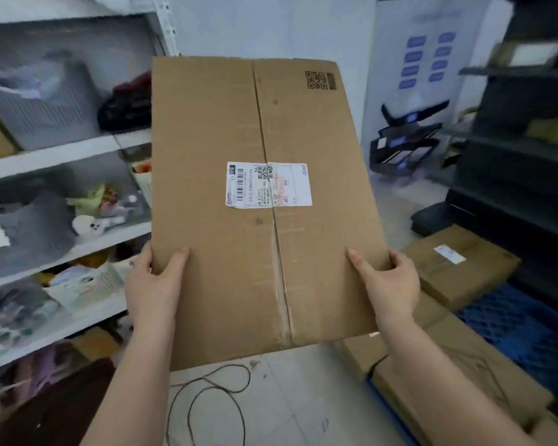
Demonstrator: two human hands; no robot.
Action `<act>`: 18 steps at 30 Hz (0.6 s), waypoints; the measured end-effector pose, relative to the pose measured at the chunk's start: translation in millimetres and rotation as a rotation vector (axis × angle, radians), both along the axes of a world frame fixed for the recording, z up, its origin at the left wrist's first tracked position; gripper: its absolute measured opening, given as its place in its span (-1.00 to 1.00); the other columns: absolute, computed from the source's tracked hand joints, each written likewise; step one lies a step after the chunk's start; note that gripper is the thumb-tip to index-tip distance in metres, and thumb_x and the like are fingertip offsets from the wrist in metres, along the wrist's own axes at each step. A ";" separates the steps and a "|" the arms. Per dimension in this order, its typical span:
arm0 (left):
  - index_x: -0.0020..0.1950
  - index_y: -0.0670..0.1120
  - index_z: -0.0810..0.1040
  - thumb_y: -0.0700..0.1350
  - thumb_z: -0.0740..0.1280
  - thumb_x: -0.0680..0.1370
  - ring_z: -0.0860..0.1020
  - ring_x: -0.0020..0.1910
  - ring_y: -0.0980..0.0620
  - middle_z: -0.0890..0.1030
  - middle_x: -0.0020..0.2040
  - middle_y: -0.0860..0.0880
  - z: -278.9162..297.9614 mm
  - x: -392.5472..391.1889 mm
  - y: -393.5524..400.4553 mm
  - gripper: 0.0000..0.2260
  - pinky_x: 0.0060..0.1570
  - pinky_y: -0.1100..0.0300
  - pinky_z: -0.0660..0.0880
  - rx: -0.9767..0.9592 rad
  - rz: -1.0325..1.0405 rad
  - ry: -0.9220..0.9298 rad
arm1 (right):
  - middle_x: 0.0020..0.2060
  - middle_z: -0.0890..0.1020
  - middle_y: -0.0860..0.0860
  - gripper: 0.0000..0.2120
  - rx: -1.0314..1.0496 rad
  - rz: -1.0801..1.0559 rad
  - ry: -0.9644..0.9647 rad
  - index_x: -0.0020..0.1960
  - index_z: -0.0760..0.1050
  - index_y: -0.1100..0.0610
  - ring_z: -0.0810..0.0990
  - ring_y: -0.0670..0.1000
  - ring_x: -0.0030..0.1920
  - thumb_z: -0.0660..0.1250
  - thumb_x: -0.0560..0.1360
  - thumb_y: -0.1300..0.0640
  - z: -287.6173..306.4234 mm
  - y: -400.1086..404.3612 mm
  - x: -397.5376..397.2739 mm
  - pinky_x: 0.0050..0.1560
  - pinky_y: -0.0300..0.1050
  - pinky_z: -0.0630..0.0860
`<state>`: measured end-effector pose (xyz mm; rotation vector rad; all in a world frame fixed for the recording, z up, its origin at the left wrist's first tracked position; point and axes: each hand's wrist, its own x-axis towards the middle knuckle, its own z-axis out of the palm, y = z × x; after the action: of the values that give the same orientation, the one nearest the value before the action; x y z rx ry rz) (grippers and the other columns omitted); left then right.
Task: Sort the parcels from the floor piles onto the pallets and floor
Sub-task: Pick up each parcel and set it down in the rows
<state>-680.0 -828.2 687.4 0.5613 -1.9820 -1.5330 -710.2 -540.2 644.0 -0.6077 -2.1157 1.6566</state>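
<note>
Right now I hold the flat cardboard parcel (258,201) up before me, left hand (153,284) and right hand (388,281) each pinching a lower side edge, thumbs on its face. My worry: the smooth board could slip or swing, since my grip sits low. Taped seam, white label (269,185); blue plastic pallet (525,326) lies right.

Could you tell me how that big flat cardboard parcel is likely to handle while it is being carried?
The cardboard parcel probably stays stiff: it is held flat by its near edges alone, without sagging. It seems light for its size, since the left hand and right hand grip it only with thumbs on top. Its broad face may make it awkward.
</note>
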 end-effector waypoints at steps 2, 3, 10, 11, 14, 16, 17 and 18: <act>0.20 0.11 0.55 0.08 0.38 0.42 0.57 0.05 0.03 0.62 0.05 0.13 -4.2 -51.9 4.1 -0.65 0.13 -0.02 0.50 0.012 -0.122 -0.003 | 0.22 0.53 0.00 -0.23 0.018 -0.101 -0.020 0.36 0.41 0.11 0.50 0.04 0.20 0.48 0.28 -0.25 -4.9 5.3 -20.8 0.14 0.00 0.44; 0.21 0.12 0.55 0.07 0.38 0.43 0.57 0.04 0.04 0.61 0.04 0.13 -5.2 -76.4 9.6 -0.65 0.13 0.00 0.49 0.009 -0.172 -0.001 | 0.23 0.53 -0.01 -0.22 0.018 -0.151 -0.035 0.36 0.40 0.09 0.50 0.03 0.20 0.47 0.27 -0.27 -6.9 9.1 -29.9 0.13 0.01 0.45; 0.20 0.09 0.54 0.08 0.40 0.41 0.56 0.03 0.02 0.60 0.05 0.10 -17.1 -215.4 83.1 -0.63 0.12 0.02 0.50 -0.001 -0.522 -0.073 | 0.16 0.53 -0.05 -0.25 0.011 -0.509 -0.090 0.35 0.40 0.07 0.49 -0.03 0.10 0.48 0.29 -0.25 -13.8 55.5 -63.1 0.01 -0.07 0.44; 0.20 0.09 0.54 0.12 0.38 0.38 0.57 0.04 0.00 0.61 0.06 0.10 -20.5 -228.7 98.6 -0.60 0.13 -0.03 0.51 -0.011 -0.570 -0.091 | 0.15 0.53 -0.05 -0.26 0.002 -0.553 -0.097 0.35 0.40 0.07 0.50 -0.04 0.08 0.48 0.28 -0.25 -16.7 64.9 -64.4 0.00 -0.08 0.45; 0.20 0.10 0.55 0.20 0.33 0.28 0.58 0.06 -0.01 0.62 0.07 0.09 -33.8 -261.0 149.9 -0.50 0.16 -0.10 0.50 -0.020 -0.684 -0.138 | 0.13 0.54 -0.05 -0.29 -0.012 -0.662 -0.132 0.33 0.41 0.05 0.49 -0.05 0.04 0.49 0.29 -0.23 -29.2 98.3 -66.5 0.02 -0.04 0.47; 0.23 0.11 0.53 0.25 0.32 0.26 0.58 0.10 -0.01 0.62 0.11 0.09 -44.8 -277.5 189.7 -0.43 0.19 -0.13 0.48 -0.023 -0.752 -0.178 | 0.13 0.54 -0.05 -0.30 -0.019 -0.718 -0.157 0.33 0.40 0.05 0.48 -0.06 0.02 0.48 0.29 -0.23 -39.7 126.2 -68.5 0.04 -0.02 0.48; 0.26 0.11 0.52 0.25 0.32 0.26 0.57 0.12 -0.01 0.61 0.14 0.09 -51.0 -285.0 211.2 -0.42 0.20 -0.14 0.48 -0.022 -0.785 -0.195 | 0.14 0.54 -0.04 -0.29 -0.025 -0.742 -0.167 0.34 0.39 0.06 0.47 -0.06 0.02 0.48 0.30 -0.23 -45.1 141.9 -69.8 0.05 -0.01 0.48; 0.27 0.11 0.51 0.25 0.32 0.27 0.56 0.13 -0.02 0.60 0.15 0.08 -58.8 -293.6 233.5 -0.41 0.20 -0.14 0.47 -0.025 -0.813 -0.212 | 0.15 0.53 -0.03 -0.28 -0.031 -0.764 -0.178 0.35 0.39 0.07 0.47 -0.06 0.02 0.49 0.30 -0.22 -51.0 159.1 -71.9 0.06 -0.01 0.47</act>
<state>-973.6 -594.6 628.6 -0.1458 -2.5637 -1.9491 -782.0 -381.1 593.0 -1.3993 -1.6316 1.2209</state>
